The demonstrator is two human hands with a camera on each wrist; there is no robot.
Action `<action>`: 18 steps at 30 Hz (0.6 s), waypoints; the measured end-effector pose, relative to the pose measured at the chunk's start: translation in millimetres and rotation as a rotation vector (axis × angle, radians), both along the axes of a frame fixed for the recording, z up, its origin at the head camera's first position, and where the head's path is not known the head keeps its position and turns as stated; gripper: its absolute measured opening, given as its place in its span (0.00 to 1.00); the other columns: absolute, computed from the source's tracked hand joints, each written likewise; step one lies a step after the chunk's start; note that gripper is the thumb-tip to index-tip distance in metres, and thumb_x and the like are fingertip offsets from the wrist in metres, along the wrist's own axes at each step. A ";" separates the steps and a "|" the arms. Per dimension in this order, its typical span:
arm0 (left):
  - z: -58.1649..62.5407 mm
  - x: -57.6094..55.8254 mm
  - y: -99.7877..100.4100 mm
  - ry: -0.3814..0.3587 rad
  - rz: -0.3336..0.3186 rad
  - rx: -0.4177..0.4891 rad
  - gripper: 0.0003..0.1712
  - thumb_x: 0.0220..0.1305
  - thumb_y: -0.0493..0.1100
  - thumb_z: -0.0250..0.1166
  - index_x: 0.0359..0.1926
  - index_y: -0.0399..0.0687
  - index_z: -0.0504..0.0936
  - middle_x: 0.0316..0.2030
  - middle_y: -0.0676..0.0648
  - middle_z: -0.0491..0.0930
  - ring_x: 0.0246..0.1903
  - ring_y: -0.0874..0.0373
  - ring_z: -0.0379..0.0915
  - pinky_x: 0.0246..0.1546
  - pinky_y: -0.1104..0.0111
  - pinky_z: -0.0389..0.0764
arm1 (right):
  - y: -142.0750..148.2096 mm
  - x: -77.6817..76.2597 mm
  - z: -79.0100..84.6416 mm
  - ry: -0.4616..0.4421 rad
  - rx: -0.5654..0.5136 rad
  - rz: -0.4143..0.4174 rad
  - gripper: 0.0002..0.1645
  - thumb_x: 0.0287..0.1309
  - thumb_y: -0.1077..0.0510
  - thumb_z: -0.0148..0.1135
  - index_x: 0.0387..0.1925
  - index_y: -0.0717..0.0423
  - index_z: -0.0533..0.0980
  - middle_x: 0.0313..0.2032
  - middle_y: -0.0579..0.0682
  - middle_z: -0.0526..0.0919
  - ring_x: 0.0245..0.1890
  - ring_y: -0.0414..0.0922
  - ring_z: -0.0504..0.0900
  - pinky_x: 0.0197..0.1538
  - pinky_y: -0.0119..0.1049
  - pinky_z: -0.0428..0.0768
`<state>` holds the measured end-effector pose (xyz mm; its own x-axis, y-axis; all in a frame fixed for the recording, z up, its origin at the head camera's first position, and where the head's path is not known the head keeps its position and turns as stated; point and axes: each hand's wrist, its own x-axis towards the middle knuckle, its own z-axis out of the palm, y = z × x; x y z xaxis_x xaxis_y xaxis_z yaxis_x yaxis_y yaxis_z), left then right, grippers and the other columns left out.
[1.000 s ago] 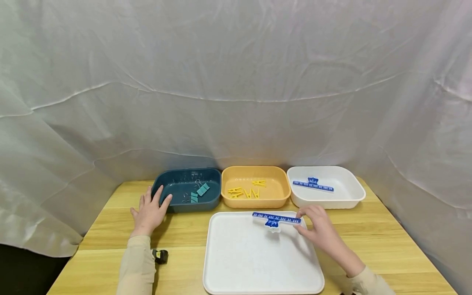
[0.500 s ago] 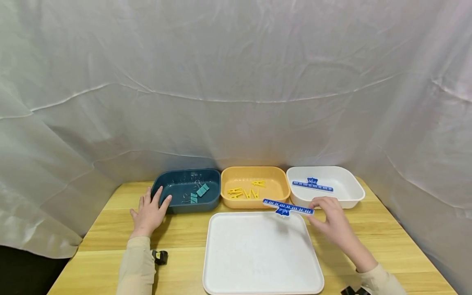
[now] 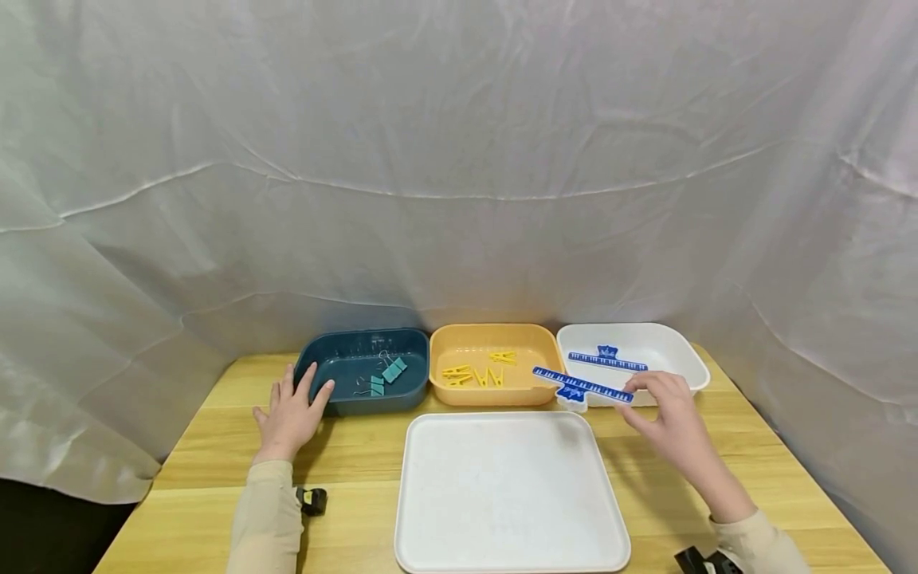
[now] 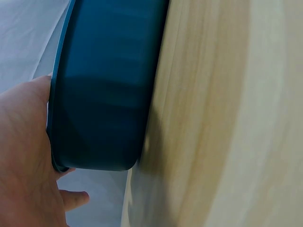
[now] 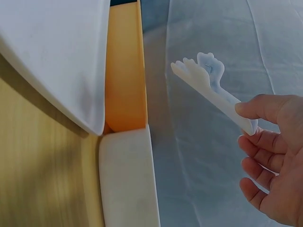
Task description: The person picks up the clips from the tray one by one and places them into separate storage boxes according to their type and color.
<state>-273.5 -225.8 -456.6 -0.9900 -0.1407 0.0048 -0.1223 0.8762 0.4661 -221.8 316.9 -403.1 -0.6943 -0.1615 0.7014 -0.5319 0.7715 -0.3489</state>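
Note:
My right hand (image 3: 674, 418) pinches one end of a blue-and-white clip (image 3: 584, 385) with a piano-key pattern, holding it in the air by the front wall of the white bin (image 3: 681, 391). Seen from the right wrist, the clip's white underside (image 5: 213, 90) sits between thumb and fingers. A second such clip (image 3: 608, 361) lies inside the white bin. My left hand (image 3: 289, 414) rests on the left front rim of the dark blue bin (image 3: 394, 403), its fingers spread. In the left wrist view, that hand (image 4: 28, 146) lies along the bin's rim.
Several yellow clothespins (image 3: 482, 376) lie in the orange bin (image 3: 531, 395) between the other two. Teal binder clips (image 3: 393, 369) lie in the blue bin. A white tray (image 3: 509, 494) sits on the wooden table (image 3: 351, 526) in front. A grey curtain (image 3: 459, 175) hangs behind.
My right hand has carried the clip up from over the tray, to the right and away from me, to the white bin's front wall. My left hand has stayed put.

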 end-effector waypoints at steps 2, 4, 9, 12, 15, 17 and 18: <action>0.2 0.2 0.1 0.001 0.002 -0.003 0.46 0.69 0.74 0.38 0.78 0.58 0.42 0.77 0.36 0.28 0.73 0.25 0.27 0.59 0.22 0.27 | 3.1 -0.7 0.8 0.006 -0.004 -0.009 0.16 0.35 0.73 0.74 0.29 0.62 0.76 0.34 0.58 0.83 0.43 0.53 0.71 0.51 0.39 0.61; 0.0 0.3 0.4 0.003 0.005 -0.006 0.46 0.68 0.74 0.38 0.78 0.58 0.43 0.77 0.36 0.29 0.73 0.25 0.27 0.59 0.22 0.27 | 6.1 -1.4 1.6 0.016 -0.004 -0.015 0.17 0.35 0.73 0.74 0.29 0.63 0.76 0.34 0.58 0.83 0.43 0.54 0.71 0.51 0.39 0.61; -0.9 0.2 1.6 0.011 0.018 -0.018 0.47 0.67 0.76 0.37 0.78 0.60 0.43 0.77 0.36 0.31 0.73 0.26 0.26 0.60 0.23 0.26 | 13.0 -2.9 2.9 0.011 -0.012 -0.038 0.16 0.35 0.73 0.74 0.29 0.64 0.76 0.34 0.60 0.83 0.42 0.53 0.71 0.51 0.39 0.60; -1.7 -0.1 1.8 0.017 0.022 -0.028 0.47 0.67 0.75 0.38 0.78 0.59 0.44 0.77 0.35 0.32 0.73 0.25 0.26 0.59 0.23 0.24 | 16.7 -3.8 2.4 -0.001 -0.024 -0.054 0.16 0.36 0.73 0.74 0.30 0.64 0.77 0.35 0.60 0.83 0.43 0.52 0.70 0.52 0.35 0.59; -1.9 -0.1 2.0 0.023 0.023 -0.037 0.47 0.67 0.76 0.37 0.78 0.59 0.44 0.77 0.35 0.33 0.73 0.25 0.25 0.59 0.24 0.23 | 20.6 -5.4 1.3 -0.002 -0.032 -0.067 0.16 0.36 0.73 0.73 0.30 0.65 0.77 0.35 0.60 0.82 0.43 0.51 0.70 0.53 0.31 0.58; -2.4 -0.2 1.8 0.033 0.025 -0.046 0.47 0.67 0.76 0.37 0.78 0.59 0.45 0.77 0.34 0.34 0.73 0.25 0.26 0.60 0.24 0.23 | 23.1 -6.4 0.5 -0.004 -0.038 -0.076 0.16 0.37 0.73 0.73 0.31 0.66 0.77 0.35 0.61 0.82 0.43 0.51 0.70 0.53 0.31 0.58; -2.4 0.0 1.8 0.037 0.025 -0.051 0.47 0.67 0.76 0.37 0.78 0.59 0.45 0.77 0.34 0.34 0.73 0.25 0.26 0.59 0.24 0.23 | 24.4 -7.1 0.3 -0.006 -0.039 -0.081 0.16 0.37 0.73 0.73 0.31 0.66 0.77 0.35 0.61 0.82 0.43 0.52 0.70 0.53 0.32 0.59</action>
